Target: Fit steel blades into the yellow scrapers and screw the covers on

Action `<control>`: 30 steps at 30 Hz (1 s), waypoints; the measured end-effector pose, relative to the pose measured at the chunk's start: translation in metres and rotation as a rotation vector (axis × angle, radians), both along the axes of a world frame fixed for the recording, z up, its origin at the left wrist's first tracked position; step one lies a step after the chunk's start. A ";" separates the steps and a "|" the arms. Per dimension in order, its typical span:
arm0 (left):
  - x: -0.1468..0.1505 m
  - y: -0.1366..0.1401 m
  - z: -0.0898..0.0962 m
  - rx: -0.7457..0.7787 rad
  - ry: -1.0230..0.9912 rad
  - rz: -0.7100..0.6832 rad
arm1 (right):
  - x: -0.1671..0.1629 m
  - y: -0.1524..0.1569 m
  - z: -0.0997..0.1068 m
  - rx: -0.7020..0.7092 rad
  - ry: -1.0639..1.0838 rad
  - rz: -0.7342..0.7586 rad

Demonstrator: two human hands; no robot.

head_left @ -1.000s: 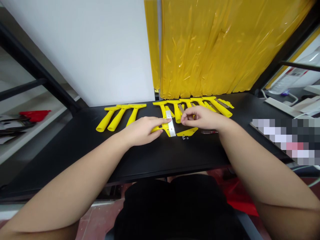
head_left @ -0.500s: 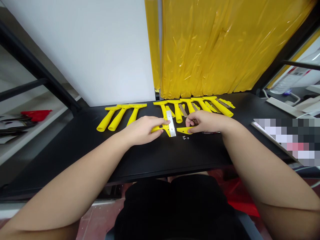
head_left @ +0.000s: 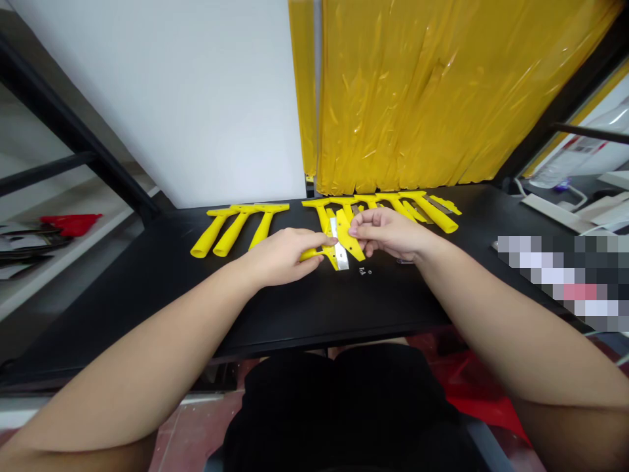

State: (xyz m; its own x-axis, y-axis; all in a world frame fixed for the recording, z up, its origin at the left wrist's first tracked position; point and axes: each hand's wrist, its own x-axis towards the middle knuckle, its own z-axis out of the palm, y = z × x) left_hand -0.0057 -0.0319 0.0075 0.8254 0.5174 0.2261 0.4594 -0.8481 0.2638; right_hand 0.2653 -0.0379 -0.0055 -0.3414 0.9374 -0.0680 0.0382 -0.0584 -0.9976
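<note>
My left hand (head_left: 289, 257) is closed on a yellow scraper handle (head_left: 310, 254), with a finger pressing on the silver metal blade (head_left: 340, 252) laid across its head. The blade has small holes in it. Between the thumb and fingers of my right hand (head_left: 381, 231) is a yellow plastic cover plate (head_left: 349, 239) with small holes, tilted and close beside the blade's right side. A few tiny screws and nuts (head_left: 362, 271) lie on the black table just below the plate.
Three yellow scraper handles (head_left: 230, 233) lie to the left on the black table (head_left: 295, 314). Several more handles (head_left: 437, 211), with blades and plates among them, lie at the back right. Yellow plastic sheeting (head_left: 393, 98) and a white panel (head_left: 196, 98) stand behind.
My right hand has lifted the yellow cover plate from the table, turned it upright and brought it left beside the blade. My left hand keeps its hold on the handle.
</note>
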 end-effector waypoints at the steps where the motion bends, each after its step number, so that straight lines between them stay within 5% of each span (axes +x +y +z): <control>1: 0.000 0.000 0.000 0.006 -0.007 -0.009 | -0.004 0.001 -0.002 -0.022 0.023 -0.011; 14: 0.000 0.000 0.000 0.016 -0.015 -0.029 | -0.010 0.004 -0.011 -0.205 0.167 0.063; 30: 0.000 -0.001 0.002 -0.049 -0.056 0.010 | -0.007 0.006 -0.012 -0.219 0.178 0.089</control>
State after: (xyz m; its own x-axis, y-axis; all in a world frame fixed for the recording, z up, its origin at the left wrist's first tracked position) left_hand -0.0058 -0.0331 0.0093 0.8067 0.5372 0.2464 0.4511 -0.8290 0.3305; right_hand 0.2585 -0.0319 -0.0176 -0.4461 0.8729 -0.1976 -0.1214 -0.2778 -0.9529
